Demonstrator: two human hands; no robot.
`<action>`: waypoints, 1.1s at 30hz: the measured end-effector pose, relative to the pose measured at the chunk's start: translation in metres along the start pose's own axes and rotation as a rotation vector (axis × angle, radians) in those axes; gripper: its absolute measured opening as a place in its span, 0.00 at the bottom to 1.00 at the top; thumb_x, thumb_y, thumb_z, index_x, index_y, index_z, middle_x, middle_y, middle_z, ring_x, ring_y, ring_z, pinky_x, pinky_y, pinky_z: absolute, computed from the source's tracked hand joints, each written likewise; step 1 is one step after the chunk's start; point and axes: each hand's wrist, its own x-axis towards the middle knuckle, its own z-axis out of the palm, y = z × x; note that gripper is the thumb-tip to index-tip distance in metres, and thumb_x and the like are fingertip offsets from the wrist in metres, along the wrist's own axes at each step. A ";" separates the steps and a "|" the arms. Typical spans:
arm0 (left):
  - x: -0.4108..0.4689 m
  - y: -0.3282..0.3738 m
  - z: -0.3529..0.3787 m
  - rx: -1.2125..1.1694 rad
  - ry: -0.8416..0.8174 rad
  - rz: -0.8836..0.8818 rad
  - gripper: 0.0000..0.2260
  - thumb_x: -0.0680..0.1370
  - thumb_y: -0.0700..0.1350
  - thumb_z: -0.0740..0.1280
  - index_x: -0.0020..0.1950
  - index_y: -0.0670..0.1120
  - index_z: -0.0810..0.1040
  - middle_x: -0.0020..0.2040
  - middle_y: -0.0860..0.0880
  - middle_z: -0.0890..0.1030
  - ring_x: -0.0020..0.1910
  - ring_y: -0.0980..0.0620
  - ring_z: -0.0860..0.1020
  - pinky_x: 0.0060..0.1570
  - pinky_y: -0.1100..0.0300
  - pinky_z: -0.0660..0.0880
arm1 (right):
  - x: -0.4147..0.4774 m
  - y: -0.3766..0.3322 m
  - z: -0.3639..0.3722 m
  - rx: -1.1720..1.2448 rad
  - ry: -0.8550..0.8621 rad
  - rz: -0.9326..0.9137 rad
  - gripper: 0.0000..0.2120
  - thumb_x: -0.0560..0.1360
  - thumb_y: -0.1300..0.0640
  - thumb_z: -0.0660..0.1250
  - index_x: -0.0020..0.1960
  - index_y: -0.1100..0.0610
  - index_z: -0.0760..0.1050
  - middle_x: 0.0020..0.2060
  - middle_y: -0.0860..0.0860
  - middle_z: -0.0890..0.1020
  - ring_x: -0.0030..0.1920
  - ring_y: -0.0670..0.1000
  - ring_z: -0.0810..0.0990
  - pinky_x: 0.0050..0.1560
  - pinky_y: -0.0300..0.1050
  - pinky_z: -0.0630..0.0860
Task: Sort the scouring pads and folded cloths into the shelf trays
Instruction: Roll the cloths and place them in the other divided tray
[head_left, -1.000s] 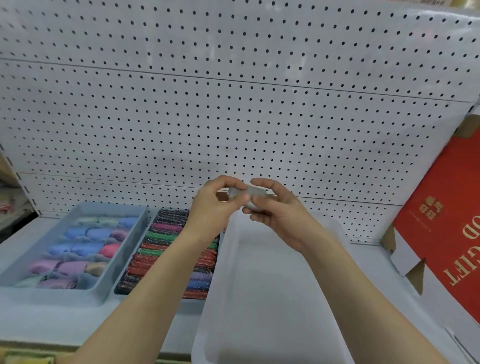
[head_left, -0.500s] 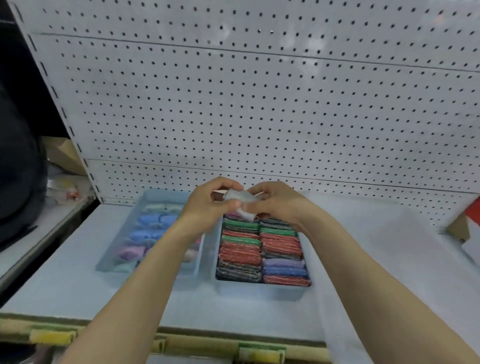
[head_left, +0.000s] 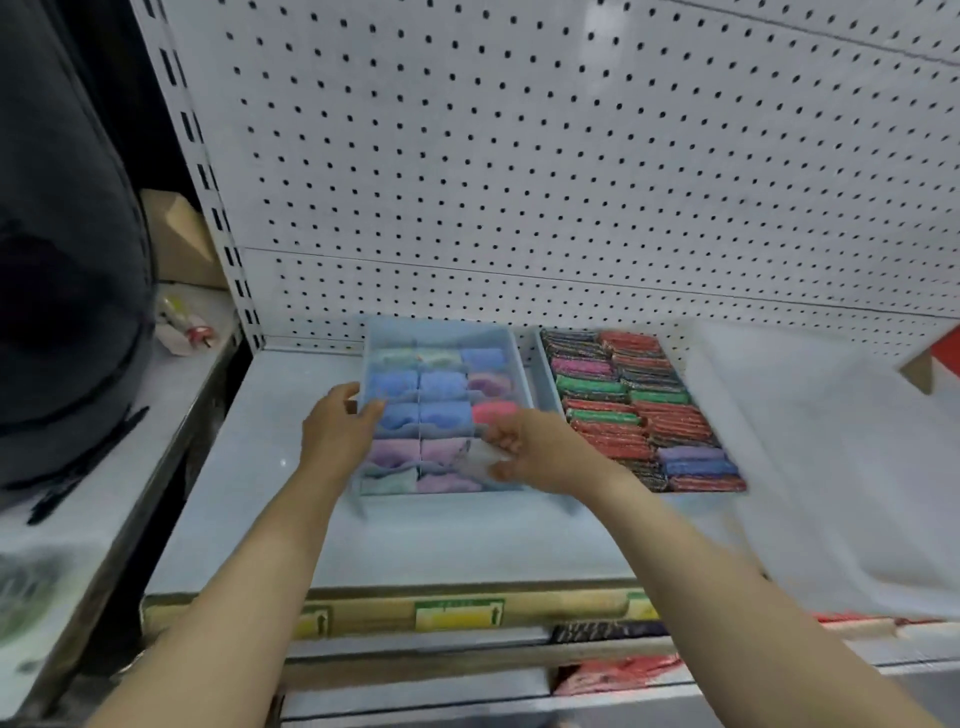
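One blue tray (head_left: 522, 375), lengthwise toward pegboard (head_left: 519, 156)

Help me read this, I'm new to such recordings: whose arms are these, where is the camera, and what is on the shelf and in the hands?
No machine here: a person wears one wide-angle camera on the head, looking forward and down, so the two bare arms are the wearer's own. This single view shows a white shelf with a pegboard behind it. Two trays stand side by side on it: a pale blue tray whose compartments hold pastel folded cloths, and to its right a second tray packed with glittery scouring pads. The left hand grips the blue tray's left wall. The right hand pinches a pale cloth over the tray's near right corner; blur hides whether it rests inside yet.
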 end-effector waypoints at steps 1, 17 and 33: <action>0.001 -0.003 -0.001 -0.057 -0.018 -0.028 0.18 0.79 0.47 0.69 0.67 0.44 0.77 0.61 0.43 0.81 0.57 0.43 0.79 0.54 0.53 0.74 | -0.002 -0.001 0.000 -0.080 -0.002 0.009 0.10 0.69 0.58 0.73 0.49 0.57 0.76 0.40 0.49 0.79 0.40 0.45 0.77 0.40 0.43 0.72; 0.007 -0.009 -0.008 -0.332 -0.061 -0.077 0.08 0.78 0.43 0.69 0.57 0.50 0.79 0.50 0.45 0.82 0.53 0.42 0.80 0.58 0.45 0.78 | 0.010 -0.011 -0.005 -0.570 -0.243 -0.005 0.04 0.74 0.49 0.69 0.42 0.48 0.78 0.39 0.46 0.78 0.41 0.53 0.75 0.37 0.43 0.66; 0.014 -0.006 -0.003 -0.256 -0.038 -0.139 0.11 0.77 0.44 0.71 0.59 0.48 0.79 0.55 0.45 0.82 0.53 0.44 0.80 0.58 0.45 0.78 | 0.022 -0.013 -0.026 -0.350 -0.418 0.065 0.09 0.75 0.52 0.65 0.50 0.54 0.82 0.50 0.48 0.83 0.50 0.54 0.81 0.49 0.47 0.79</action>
